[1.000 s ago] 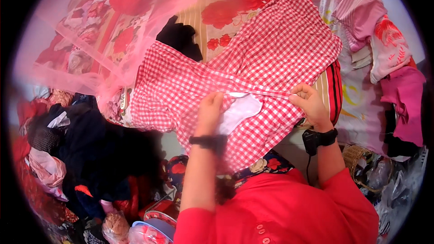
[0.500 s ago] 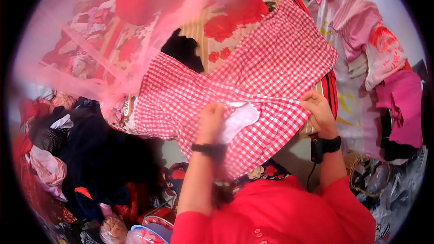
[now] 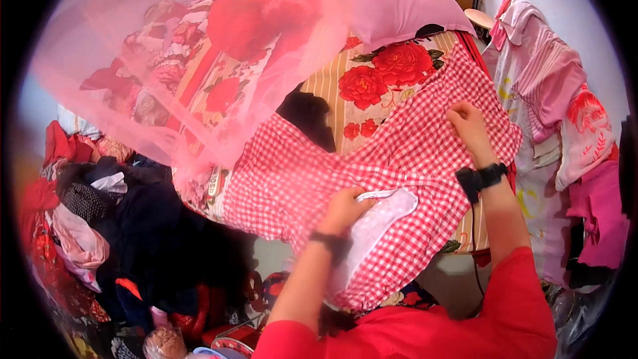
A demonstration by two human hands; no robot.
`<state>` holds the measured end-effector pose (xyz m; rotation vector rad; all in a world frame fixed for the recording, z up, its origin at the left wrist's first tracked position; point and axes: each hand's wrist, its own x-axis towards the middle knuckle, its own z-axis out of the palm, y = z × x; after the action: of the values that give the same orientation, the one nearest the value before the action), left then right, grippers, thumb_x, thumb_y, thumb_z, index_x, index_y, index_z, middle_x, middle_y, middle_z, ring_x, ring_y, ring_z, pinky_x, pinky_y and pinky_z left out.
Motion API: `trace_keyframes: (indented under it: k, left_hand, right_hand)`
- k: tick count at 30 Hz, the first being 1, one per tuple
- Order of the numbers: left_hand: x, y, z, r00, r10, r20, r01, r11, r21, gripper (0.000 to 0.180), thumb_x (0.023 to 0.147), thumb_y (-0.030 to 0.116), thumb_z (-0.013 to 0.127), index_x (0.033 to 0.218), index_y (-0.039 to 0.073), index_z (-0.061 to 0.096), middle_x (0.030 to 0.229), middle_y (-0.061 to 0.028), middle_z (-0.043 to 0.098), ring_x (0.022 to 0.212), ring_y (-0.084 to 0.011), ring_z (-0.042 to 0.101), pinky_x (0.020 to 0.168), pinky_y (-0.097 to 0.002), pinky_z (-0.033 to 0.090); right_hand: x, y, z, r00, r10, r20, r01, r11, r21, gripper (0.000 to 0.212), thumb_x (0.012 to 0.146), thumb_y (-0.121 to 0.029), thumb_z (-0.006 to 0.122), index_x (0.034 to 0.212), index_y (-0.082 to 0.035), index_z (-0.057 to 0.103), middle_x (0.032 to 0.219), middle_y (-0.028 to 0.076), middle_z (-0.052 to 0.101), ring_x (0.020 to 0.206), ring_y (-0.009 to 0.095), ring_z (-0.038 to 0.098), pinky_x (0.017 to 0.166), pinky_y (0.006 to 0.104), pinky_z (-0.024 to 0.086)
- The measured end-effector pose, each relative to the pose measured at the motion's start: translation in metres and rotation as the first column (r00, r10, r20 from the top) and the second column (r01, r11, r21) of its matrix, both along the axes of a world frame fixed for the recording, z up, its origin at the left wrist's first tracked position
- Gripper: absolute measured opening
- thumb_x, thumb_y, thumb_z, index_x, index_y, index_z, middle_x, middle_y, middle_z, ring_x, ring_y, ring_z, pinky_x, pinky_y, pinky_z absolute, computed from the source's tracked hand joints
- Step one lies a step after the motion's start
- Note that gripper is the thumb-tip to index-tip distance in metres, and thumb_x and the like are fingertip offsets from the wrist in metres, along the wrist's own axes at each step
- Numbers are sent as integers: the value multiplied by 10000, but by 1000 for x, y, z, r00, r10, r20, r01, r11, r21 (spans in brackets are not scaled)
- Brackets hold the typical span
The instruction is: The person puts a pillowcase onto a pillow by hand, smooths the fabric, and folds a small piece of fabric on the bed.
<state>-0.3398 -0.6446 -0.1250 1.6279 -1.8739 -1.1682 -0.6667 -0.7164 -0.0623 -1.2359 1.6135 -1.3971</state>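
Observation:
A red-and-white checked garment [image 3: 399, 166] with a white lining patch [image 3: 379, 223] lies spread across the edge of a bed. My left hand [image 3: 343, 207] grips the cloth near its middle, beside the white patch. Up toward the garment's far right part, my right hand [image 3: 468, 126] pinches the checked fabric. Both wrists wear dark bands. A black piece of clothing [image 3: 309, 118] lies partly under the garment's upper left edge.
The bed carries a striped sheet with red flowers [image 3: 379, 80] and a pink pillow [image 3: 399, 3]. Pink netting [image 3: 153, 73] drapes over the left. A heap of dark and red clothes [image 3: 113, 226] sits at lower left. Pink garments [image 3: 558, 106] hang at right.
My right hand has slid up and to the right along the checked garment, stretching it out. My left hand stays near the white patch. The view has shifted slightly.

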Motion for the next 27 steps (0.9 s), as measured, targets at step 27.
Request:
trace_keyframes:
  k: [27]
  left_hand:
    - [8, -11, -25, 956, 136, -258, -130, 991, 43, 199, 789, 183, 698, 897, 15, 694, 806, -114, 684, 742, -210, 642, 677, -339, 495]
  right_hand:
    - [-7, -186, 150, 713, -489, -503, 200, 829, -523, 232, 849, -191, 494, 890, -5, 627, 868, 276, 634, 857, 444, 614, 745, 486, 472]
